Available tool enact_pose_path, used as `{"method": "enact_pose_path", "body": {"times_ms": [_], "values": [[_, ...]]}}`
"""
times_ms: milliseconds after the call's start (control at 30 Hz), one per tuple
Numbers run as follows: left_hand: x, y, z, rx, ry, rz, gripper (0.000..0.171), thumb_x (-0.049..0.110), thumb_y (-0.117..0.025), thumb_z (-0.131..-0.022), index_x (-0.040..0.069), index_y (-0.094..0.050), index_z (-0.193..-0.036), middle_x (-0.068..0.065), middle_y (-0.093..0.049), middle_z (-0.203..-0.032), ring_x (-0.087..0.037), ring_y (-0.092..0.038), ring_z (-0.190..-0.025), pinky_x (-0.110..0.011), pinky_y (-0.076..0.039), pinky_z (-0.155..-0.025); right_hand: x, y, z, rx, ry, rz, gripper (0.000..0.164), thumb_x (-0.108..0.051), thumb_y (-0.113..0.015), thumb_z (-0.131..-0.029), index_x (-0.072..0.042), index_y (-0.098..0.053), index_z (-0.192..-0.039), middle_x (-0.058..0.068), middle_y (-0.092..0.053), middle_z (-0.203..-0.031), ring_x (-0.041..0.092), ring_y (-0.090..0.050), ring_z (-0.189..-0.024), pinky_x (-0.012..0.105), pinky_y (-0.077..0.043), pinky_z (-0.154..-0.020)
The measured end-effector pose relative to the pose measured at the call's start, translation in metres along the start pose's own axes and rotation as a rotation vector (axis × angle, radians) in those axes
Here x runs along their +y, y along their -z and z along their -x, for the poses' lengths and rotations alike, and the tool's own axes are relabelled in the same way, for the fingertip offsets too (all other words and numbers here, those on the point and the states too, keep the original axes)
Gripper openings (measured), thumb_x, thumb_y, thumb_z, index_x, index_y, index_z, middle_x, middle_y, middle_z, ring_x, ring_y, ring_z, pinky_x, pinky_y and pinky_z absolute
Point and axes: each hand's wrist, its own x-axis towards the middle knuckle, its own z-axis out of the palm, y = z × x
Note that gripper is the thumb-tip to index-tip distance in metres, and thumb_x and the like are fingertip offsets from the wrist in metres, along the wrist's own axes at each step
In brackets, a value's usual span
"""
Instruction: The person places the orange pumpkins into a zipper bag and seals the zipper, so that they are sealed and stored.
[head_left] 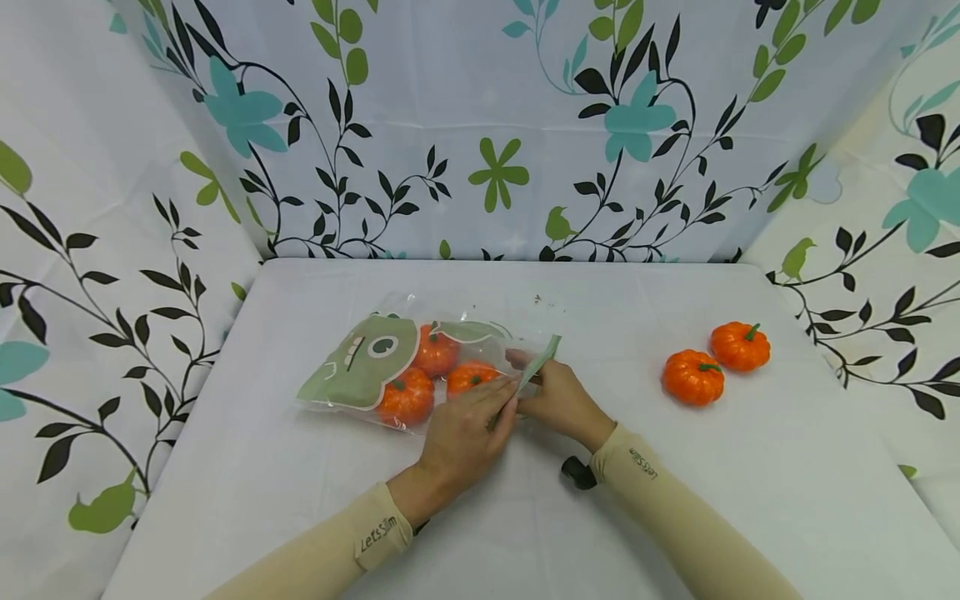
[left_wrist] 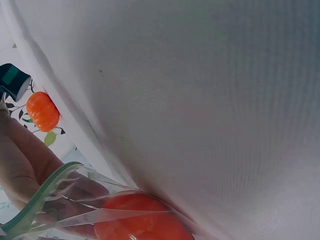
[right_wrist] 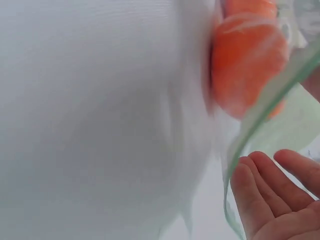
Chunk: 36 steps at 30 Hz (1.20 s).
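A clear zip bag (head_left: 352, 367) with a green cartoon creature print lies on the table, holding three orange toy pumpkins (head_left: 406, 397). Its green zip edge (head_left: 542, 357) stands up at the right end. My left hand (head_left: 468, 429) lies over the front of the bag and pinches its edge by the opening. From the other side my right hand (head_left: 562, 404) reaches to the mouth, its fingertips partly hidden behind the zip edge. In the right wrist view its fingers (right_wrist: 257, 187) are fairly straight at the plastic, grasping nothing visible.
Two more orange toy pumpkins (head_left: 693, 377) sit close together on the white tablecloth (head_left: 600, 533), right of the hands. A dark wrist device (head_left: 578, 472) shows beneath the right sleeve. Leaf-patterned curtains (head_left: 495, 167) surround the table at the back and sides.
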Motion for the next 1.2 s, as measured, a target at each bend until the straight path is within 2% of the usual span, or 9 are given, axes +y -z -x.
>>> {"method": "enact_pose_path", "body": {"times_ms": [133, 267, 333, 567, 667, 800, 1100, 1200], "values": [[0.001, 0.001, -0.001, -0.01, 0.013, -0.009, 0.027, 0.01, -0.071, -0.092, 0.001, -0.075, -0.117, -0.011, -0.074, -0.113, -0.022, -0.072, -0.104, -0.035, -0.058, -0.088, -0.001, 0.012, 0.011, 0.035, -0.017, -0.038, 0.048, -0.014, -0.077, -0.089, 0.0, -0.063, -0.133, 0.012, -0.065, -0.133, 0.027, -0.065, -0.118, 0.04, -0.055, -0.096], [0.001, 0.001, -0.001, -0.015, 0.021, -0.012, 0.026, 0.011, -0.071, -0.092, 0.0, -0.076, -0.116, -0.011, -0.074, -0.112, -0.022, -0.072, -0.104, -0.035, -0.058, -0.088, -0.003, 0.02, 0.015, 0.058, -0.035, -0.021, 0.028, -0.015, -0.071, -0.095, -0.004, -0.072, -0.121, 0.008, -0.073, -0.116, 0.021, -0.07, -0.105, 0.039, -0.058, -0.089], [0.001, 0.002, -0.001, -0.017, 0.027, -0.009, 0.027, 0.011, -0.07, -0.093, 0.001, -0.075, -0.116, -0.011, -0.074, -0.112, -0.022, -0.072, -0.104, -0.035, -0.058, -0.088, -0.003, 0.021, 0.015, 0.054, -0.064, -0.016, 0.024, -0.016, -0.069, -0.096, -0.006, -0.073, -0.118, 0.006, -0.074, -0.111, 0.02, -0.071, -0.101, 0.039, -0.058, -0.087], [0.002, 0.0, -0.002, -0.018, 0.03, 0.002, 0.029, 0.01, -0.074, -0.09, -0.001, -0.075, -0.117, -0.011, -0.074, -0.113, -0.023, -0.072, -0.105, -0.036, -0.058, -0.088, -0.008, 0.012, 0.012, -0.026, -0.141, -0.118, 0.031, -0.011, -0.066, -0.096, 0.003, -0.07, -0.123, 0.011, -0.073, -0.114, 0.021, -0.071, -0.102, 0.036, -0.058, -0.087], [0.003, 0.0, -0.002, -0.02, 0.031, 0.001, 0.029, 0.01, -0.074, -0.09, -0.001, -0.075, -0.116, -0.011, -0.074, -0.113, -0.023, -0.071, -0.106, -0.036, -0.057, -0.089, -0.011, 0.008, 0.01, -0.059, -0.129, -0.188, 0.034, -0.007, -0.062, -0.096, 0.007, -0.066, -0.126, 0.014, -0.072, -0.116, 0.023, -0.07, -0.105, 0.034, -0.057, -0.086], [0.004, 0.002, -0.003, -0.022, 0.032, -0.001, 0.028, 0.012, -0.073, -0.091, 0.0, -0.075, -0.116, -0.012, -0.074, -0.114, -0.023, -0.071, -0.106, -0.036, -0.057, -0.089, -0.013, 0.003, 0.006, -0.115, -0.085, -0.253, 0.037, -0.001, -0.056, -0.098, 0.008, -0.061, -0.134, 0.016, -0.067, -0.127, 0.026, -0.064, -0.117, 0.034, -0.054, -0.093], [0.004, 0.002, -0.003, -0.039, 0.036, -0.003, 0.028, 0.012, -0.071, -0.092, 0.001, -0.075, -0.117, -0.01, -0.074, -0.115, -0.022, -0.071, -0.107, -0.036, -0.057, -0.089, -0.016, -0.005, -0.001, -0.102, -0.068, -0.314, 0.041, 0.003, -0.055, -0.095, 0.004, -0.061, -0.136, 0.015, -0.056, -0.142, 0.031, -0.049, -0.135, 0.049, -0.042, -0.109], [0.004, 0.002, -0.003, -0.053, 0.044, 0.004, 0.028, 0.012, -0.071, -0.093, 0.0, -0.075, -0.118, -0.01, -0.074, -0.115, -0.022, -0.07, -0.108, -0.035, -0.057, -0.089, -0.017, -0.006, -0.003, -0.109, -0.075, -0.342, 0.041, 0.001, -0.056, -0.096, 0.003, -0.061, -0.137, 0.014, -0.054, -0.145, 0.031, -0.047, -0.137, 0.05, -0.039, -0.112]]}}
